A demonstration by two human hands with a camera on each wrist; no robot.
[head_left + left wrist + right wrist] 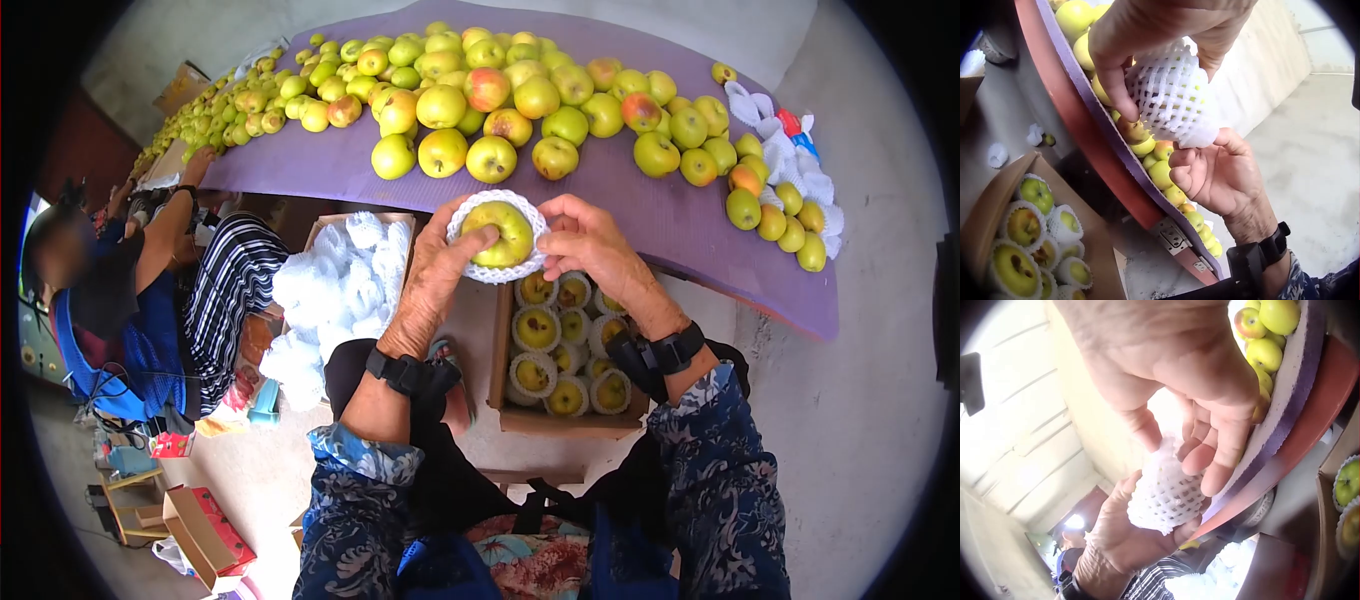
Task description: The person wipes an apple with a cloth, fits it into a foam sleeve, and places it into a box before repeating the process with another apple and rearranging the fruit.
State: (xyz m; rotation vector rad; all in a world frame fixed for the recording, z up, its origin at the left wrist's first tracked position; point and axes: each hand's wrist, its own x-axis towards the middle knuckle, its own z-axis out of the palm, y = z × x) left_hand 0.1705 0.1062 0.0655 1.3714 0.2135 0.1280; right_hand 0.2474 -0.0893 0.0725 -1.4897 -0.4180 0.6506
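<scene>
A yellow-green apple sits inside a white foam net sleeve, held up just off the table's front edge. My left hand grips the sleeved apple from the left, its thumb lying across the bare face of the fruit. On the other side, my right hand pinches the sleeve's rim between thumb and fingers. In the left wrist view, the netting covers the apple's side and gathers toward the right hand's fingertips. The right wrist view shows the left hand cupped around the sleeve from below.
Loose apples are heaped along the purple-topped table. Below it, a cardboard box contains sleeved apples, and another box holds white foam sleeves. More sleeves lie at the table's right end. Another person sits at left.
</scene>
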